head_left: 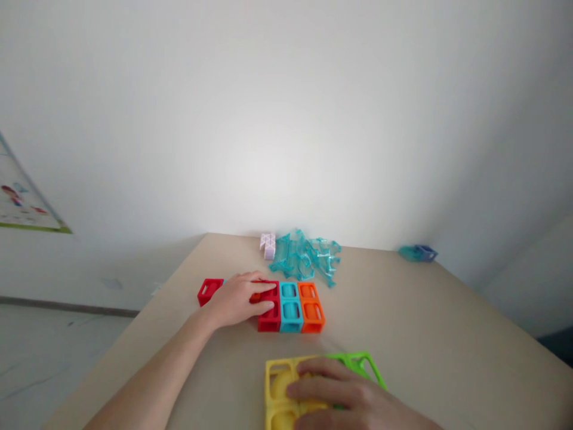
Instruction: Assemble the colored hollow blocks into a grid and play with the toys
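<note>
Head view: left hand [239, 298] is resting splayed on red blocks [269, 322] mid-table [403, 334], right hand [353, 397] is covering yellow block [278, 388] nearer the body, cannot tell whether either is clamping; light, even pressure is probably helping alignment.

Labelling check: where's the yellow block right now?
In the head view, the yellow block is at the bottom centre, partly covered by the right hand, with the green block beside it on the right.
</note>
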The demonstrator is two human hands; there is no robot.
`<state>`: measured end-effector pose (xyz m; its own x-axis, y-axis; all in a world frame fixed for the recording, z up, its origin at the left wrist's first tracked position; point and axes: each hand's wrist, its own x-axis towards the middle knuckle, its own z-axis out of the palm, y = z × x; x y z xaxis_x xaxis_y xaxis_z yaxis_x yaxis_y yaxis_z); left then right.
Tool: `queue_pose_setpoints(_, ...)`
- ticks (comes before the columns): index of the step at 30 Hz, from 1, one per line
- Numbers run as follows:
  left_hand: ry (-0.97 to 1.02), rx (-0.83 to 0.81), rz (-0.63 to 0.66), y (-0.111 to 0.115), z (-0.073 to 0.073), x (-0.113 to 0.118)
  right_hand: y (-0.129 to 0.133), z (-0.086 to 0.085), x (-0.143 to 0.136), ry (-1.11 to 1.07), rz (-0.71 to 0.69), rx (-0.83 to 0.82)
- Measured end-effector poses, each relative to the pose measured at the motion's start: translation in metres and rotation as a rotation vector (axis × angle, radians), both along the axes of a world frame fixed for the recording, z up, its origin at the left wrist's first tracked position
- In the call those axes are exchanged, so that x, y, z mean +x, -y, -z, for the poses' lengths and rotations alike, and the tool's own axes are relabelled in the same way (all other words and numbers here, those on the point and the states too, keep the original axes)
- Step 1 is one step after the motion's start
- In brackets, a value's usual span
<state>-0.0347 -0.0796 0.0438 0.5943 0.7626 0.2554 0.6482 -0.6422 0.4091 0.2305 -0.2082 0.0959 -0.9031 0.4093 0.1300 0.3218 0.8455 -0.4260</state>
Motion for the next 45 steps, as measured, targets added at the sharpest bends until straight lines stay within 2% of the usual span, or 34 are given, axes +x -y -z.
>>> queue_pose_setpoints(4, 0.053, -0.047, -0.018, 0.003, -0.003, 0.001, -0.015, 0.022, -0.048, -0.025, -0.110, 0.078)
queue_pose_setpoints(7, 0.113, -0.087, 0.010, 0.004, -0.006, -0.002, -0.024, 0.040, -0.076, -0.093, -0.113, 0.160)
queue_pose_setpoints(10, 0.190, -0.083, 0.055, 0.000, -0.008, -0.006, -0.034, 0.039, -0.088, -0.148, -0.107, 0.150)
queue_pose_setpoints(12, 0.248, -0.052, 0.063, -0.003, -0.007, -0.009, -0.044, 0.029, -0.085, -0.194, -0.054, 0.080)
queue_pose_setpoints(13, 0.272, -0.040, 0.062, -0.004, -0.006, -0.011, -0.052, 0.023, -0.081, -0.219, 0.008, 0.045)
queue_pose_setpoints(15, 0.299, -0.026, 0.052, -0.006, -0.004, -0.012, -0.070, 0.018, -0.070, -0.271, 0.174, 0.081)
queue_pose_setpoints(18, 0.260, -0.012, 0.008, -0.006, -0.001, -0.014, -0.100, 0.026, -0.053, -0.193, 0.357, 0.160)
queue_pose_setpoints(20, 0.156, 0.004, -0.048, -0.006, 0.001, -0.013, -0.112, 0.037, -0.046, -0.113, 0.392, 0.170)
queue_pose_setpoints(22, 0.019, 0.018, -0.112, -0.007, 0.001, -0.013, -0.116, 0.044, -0.044, -0.083, 0.413, 0.178)
queue_pose_setpoints(25, -0.109, 0.031, -0.175, -0.009, 0.002, -0.011, -0.114, 0.045, -0.047, -0.092, 0.436, 0.193)
queue_pose_setpoints(29, -0.133, 0.024, -0.213, -0.011, 0.002, -0.012, -0.112, 0.042, -0.049, -0.085, 0.466, 0.177)
queue_pose_setpoints(33, -0.131, 0.003, -0.262, -0.014, 0.003, -0.023, -0.110, 0.041, -0.036, -0.033, 0.574, 0.169)
queue_pose_setpoints(36, -0.028, -0.017, -0.239, -0.016, 0.004, -0.029, -0.110, 0.042, -0.021, 0.013, 0.686, 0.190)
queue_pose_setpoints(39, 0.136, -0.008, -0.204, -0.014, 0.004, -0.024, -0.110, 0.042, -0.013, 0.005, 0.749, 0.273)
queue_pose_setpoints(42, 0.297, -0.022, -0.164, -0.010, 0.002, -0.014, -0.106, 0.042, -0.018, -0.116, 0.697, 0.357)
queue_pose_setpoints(45, 0.583, -0.134, -0.074, -0.004, -0.005, -0.010, -0.095, 0.039, -0.032, -0.236, 0.561, 0.366)
